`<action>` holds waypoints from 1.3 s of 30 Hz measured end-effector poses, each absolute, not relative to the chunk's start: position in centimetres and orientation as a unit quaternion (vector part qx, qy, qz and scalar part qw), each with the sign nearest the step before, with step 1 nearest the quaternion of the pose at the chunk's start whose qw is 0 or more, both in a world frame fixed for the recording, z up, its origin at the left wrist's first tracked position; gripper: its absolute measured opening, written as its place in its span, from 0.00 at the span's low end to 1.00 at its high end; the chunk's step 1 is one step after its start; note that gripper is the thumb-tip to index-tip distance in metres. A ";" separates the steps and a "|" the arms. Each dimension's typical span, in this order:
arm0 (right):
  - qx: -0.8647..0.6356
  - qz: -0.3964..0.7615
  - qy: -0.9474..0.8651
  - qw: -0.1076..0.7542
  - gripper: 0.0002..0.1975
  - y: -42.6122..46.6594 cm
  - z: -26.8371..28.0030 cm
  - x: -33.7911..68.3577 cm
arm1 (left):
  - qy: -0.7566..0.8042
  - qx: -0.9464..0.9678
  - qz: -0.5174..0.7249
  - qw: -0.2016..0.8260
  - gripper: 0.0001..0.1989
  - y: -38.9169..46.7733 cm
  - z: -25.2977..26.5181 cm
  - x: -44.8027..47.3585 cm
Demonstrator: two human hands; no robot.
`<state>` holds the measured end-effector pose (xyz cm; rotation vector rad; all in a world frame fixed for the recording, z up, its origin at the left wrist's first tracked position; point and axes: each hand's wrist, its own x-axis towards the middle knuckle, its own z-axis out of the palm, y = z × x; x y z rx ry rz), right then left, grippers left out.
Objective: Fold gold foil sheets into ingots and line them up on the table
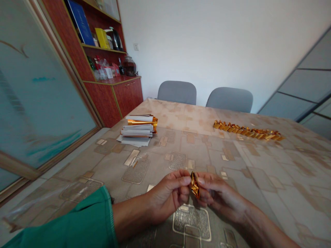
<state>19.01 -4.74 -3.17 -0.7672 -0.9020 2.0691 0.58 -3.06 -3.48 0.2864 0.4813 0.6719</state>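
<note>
A small folded piece of shiny gold foil paper [194,186] is held upright above the near part of the table. My left hand [170,194] pinches its left side between thumb and fingers. From the right, my right hand [219,193] grips the opposite side the same way. Further off to the left lies a stack of foil paper sheets [137,132], white on one face and gold on the other, loosely curled. Toward the far right, a row of folded gold foil pieces [248,132] stretches across the tabletop, nested one against another.
A patterned cloth [155,162] covers the table. Two grey chairs [177,92] stand behind its far edge, against a white wall. To the left are a red-brown cabinet [126,94] holding a kettle and jars, and a frosted glass door [43,103].
</note>
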 end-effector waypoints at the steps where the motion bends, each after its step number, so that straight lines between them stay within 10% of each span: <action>1: -0.299 0.810 -0.346 0.369 0.11 -4.8 -3.2 19.0 | 0.227 0.134 0.324 0.908 0.14 -3.0 -3.6 0.6; 39: -0.320 0.810 -0.323 0.371 0.14 -5.2 -3.2 18.2 | 0.382 0.360 0.306 0.794 0.17 -3.6 -1.8 0.7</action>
